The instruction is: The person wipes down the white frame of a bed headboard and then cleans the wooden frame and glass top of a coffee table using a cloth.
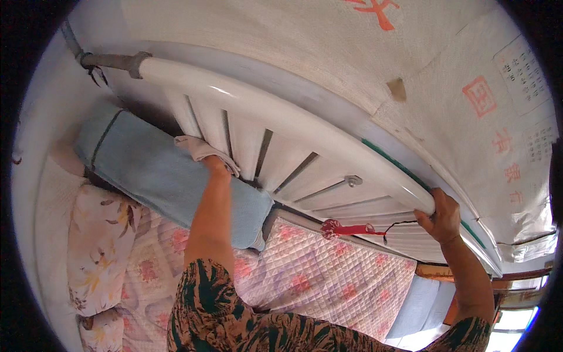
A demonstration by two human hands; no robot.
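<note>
My left hand (pixel 217 164) is pressed down on a light beige cloth (pixel 196 146), which lies between a white slatted radiator (pixel 281 154) and a long blue pillow (pixel 158 161). The cloth hides most of its fingers. On the right, my right hand (pixel 443 216) is wrapped round the radiator's thick, rounded top rail. A red knitted-looking ornament (pixel 346 229) lies against the lower part of the radiator, its dark cord running up toward that hand. A small metal valve (pixel 352 181) sticks out from the radiator's face.
Below the radiator is a bed with a pink floral quilted cover (pixel 328 276). A floral pillow (pixel 99 252) lies at the left, a folded blue cloth (pixel 416 305) at the far right. A grey pipe (pixel 108 61) joins the radiator; printed paper sheets (pixel 434 64) cover the wall above.
</note>
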